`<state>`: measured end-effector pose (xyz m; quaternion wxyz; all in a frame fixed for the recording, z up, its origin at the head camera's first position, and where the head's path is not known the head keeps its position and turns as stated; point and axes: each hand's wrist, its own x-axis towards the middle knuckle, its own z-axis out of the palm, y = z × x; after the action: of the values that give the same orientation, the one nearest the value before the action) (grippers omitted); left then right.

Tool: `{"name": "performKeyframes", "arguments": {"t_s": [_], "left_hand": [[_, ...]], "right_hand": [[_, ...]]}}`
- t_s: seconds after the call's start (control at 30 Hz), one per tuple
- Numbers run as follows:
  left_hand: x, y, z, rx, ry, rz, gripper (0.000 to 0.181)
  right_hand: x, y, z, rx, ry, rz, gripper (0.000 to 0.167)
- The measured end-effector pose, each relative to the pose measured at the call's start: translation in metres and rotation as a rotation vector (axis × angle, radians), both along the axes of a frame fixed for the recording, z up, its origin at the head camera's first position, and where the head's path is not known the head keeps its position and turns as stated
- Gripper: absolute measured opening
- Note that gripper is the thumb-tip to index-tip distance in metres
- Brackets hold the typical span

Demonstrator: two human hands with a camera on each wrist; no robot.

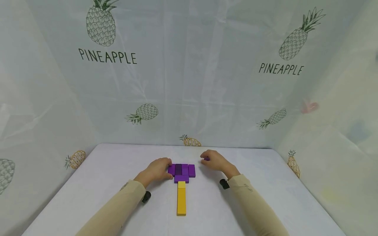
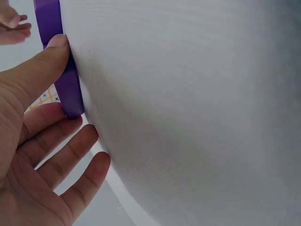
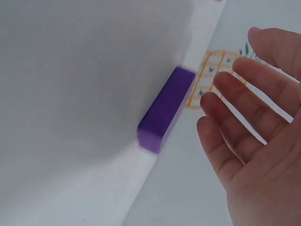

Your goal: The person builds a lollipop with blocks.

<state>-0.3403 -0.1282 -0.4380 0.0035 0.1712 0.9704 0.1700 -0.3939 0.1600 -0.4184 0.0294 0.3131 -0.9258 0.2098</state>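
Several purple blocks [image 1: 185,170] lie side by side on the white table, one of them darker. My left hand [image 1: 157,169] is at their left end. In the left wrist view its thumb [image 2: 57,47] and index finger hold the leftmost purple block [image 2: 69,89] between them, the other fingers spread. My right hand [image 1: 217,160] is right of the group, over a separate purple block [image 3: 167,110]. In the right wrist view its fingers [image 3: 242,101] are extended and apart from that block, which looks slightly blurred.
Below the purple group a small light-yellow block [image 1: 181,184] meets a long yellow block [image 1: 181,201], in line toward me. A pineapple-printed sheet [image 1: 189,82] hangs behind the table [image 1: 251,190] and along its sides.
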Motion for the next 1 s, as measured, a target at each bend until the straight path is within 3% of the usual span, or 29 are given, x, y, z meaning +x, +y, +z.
{"name": "performKeyframes", "arguments": {"t_s": [0.2, 0.43, 0.67, 1.0], "left_hand": [[0.001, 0.000, 0.001, -0.001, 0.003, 0.000, 0.049], [0.001, 0.000, 0.001, -0.001, 0.006, -0.004, 0.049], [0.001, 0.000, -0.001, 0.002, 0.010, -0.010, 0.049], [0.002, -0.002, 0.000, 0.015, 0.054, -0.048, 0.046]], "right_hand": [[-0.006, 0.020, -0.003, -0.030, -0.005, -0.035, 0.019], [-0.008, 0.032, -0.007, 0.020, -0.045, -0.124, 0.021], [-0.009, 0.037, -0.010, 0.035, -0.076, -0.137, 0.035], [-0.015, 0.039, -0.014, 0.012, -0.137, -0.173, 0.030]]}}
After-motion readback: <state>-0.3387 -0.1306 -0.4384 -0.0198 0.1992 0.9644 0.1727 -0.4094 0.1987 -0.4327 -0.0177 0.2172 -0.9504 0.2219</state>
